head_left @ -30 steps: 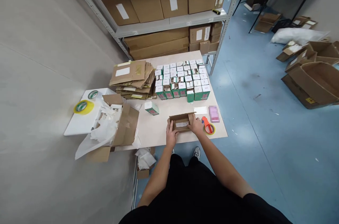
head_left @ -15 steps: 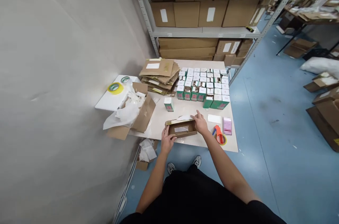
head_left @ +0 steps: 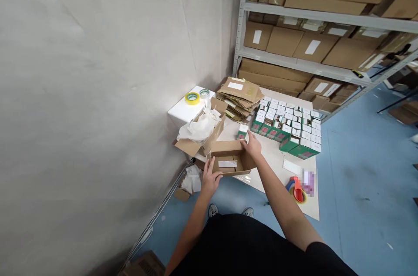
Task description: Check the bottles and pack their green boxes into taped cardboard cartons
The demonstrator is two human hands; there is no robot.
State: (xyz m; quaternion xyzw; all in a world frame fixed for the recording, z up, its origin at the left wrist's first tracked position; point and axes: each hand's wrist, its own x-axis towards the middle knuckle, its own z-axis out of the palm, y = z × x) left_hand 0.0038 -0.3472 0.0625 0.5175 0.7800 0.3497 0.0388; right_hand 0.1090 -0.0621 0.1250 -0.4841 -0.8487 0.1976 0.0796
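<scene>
A small open cardboard box (head_left: 228, 159) with a white slip inside sits at the near edge of the table (head_left: 277, 158). My left hand (head_left: 210, 176) grips its near left corner. At the far right flap, my right hand (head_left: 252, 144) curls its fingers over the rim. Just beyond that hand stands a single green-and-white carton (head_left: 242, 132). Behind it are rows of several like cartons (head_left: 289, 129).
A larger open box stuffed with white packing paper (head_left: 200, 130) lies left. Flattened cardboard (head_left: 241, 95) is stacked at the back. Yellow tape rolls (head_left: 192, 98) rest on a white block. A red tape dispenser (head_left: 296, 186) lies right. Shelves of boxes (head_left: 313, 45) stand behind.
The view has swung left and the small box now sits nearer the table's left corner. My right hand has shifted from the box's right side to its far flap.
</scene>
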